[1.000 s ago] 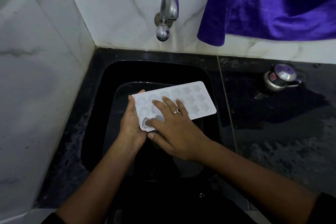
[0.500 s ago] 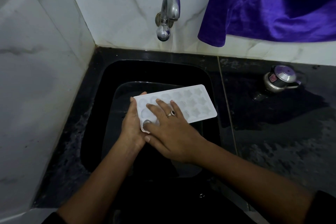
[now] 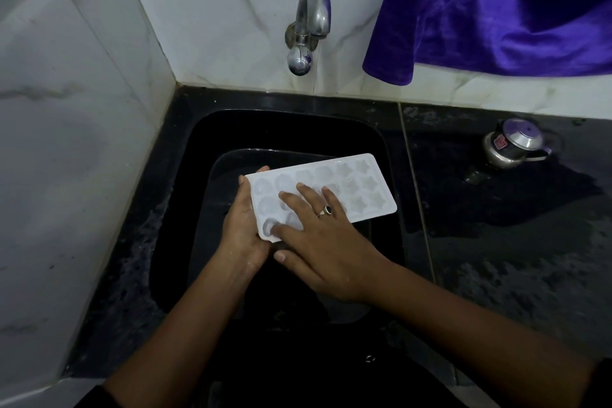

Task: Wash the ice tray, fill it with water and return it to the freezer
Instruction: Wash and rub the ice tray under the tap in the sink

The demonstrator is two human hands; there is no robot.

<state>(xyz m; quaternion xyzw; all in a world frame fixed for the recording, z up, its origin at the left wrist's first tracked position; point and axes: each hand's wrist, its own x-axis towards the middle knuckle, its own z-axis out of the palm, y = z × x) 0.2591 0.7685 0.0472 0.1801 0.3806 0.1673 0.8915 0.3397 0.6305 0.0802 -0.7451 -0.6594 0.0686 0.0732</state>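
Fingers (image 3: 299,200) of right hand (image 3: 326,242) lie spread flat on white ice tray (image 3: 361,185), gripping nothing; left hand (image 3: 241,228) clamps its short end. Tray sits mid-frame over black sink (image 3: 185,209). Likely light, stiff, wet-slippery: grip the rims.

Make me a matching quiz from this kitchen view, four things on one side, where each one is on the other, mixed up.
Things:
1. ice tray
2. tap
3. purple cloth
4. small steel pot

Places:
A. on the dark counter right of the sink
B. hanging at the upper right, over the wall tiles
C. held in both hands over the sink
D. on the tiled wall behind the sink

Pairs: 1-C, 2-D, 3-B, 4-A
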